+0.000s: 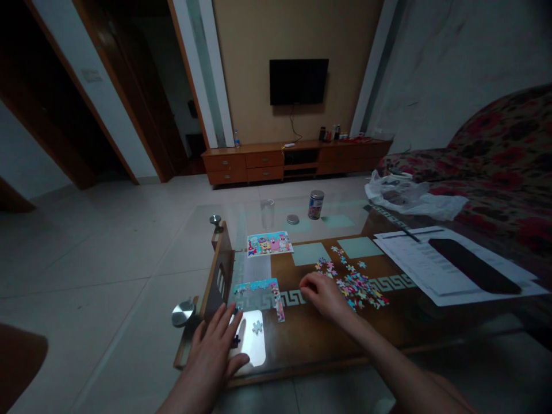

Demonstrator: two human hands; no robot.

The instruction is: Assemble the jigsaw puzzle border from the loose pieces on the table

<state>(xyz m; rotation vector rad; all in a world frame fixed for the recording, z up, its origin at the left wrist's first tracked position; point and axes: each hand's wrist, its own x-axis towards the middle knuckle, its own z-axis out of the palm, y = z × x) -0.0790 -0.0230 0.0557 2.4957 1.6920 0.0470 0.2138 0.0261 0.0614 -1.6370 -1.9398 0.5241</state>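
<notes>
My left hand (215,342) lies with its fingers spread at the table's left end, partly over a bright white rounded rectangle (255,352). A pale jigsaw piece (257,327) rests on that rectangle, and a dark piece (235,341) shows beside my fingers. Just beyond is a joined L-shaped puzzle border (276,290), blue along the top with a colourful right side. My right hand (325,293) is closed, fingertips pinched, right of the border and next to a heap of loose jigsaw pieces (357,287). Whatever sits between those fingertips is hidden.
On the glass table (302,339) lie a cartoon picture card (269,244), a clear glass (268,213), a round lid (292,219) and a printed tin (315,205). Papers (414,264) with a pen and a black flat object (472,265) lie right, near a plastic bag (409,195).
</notes>
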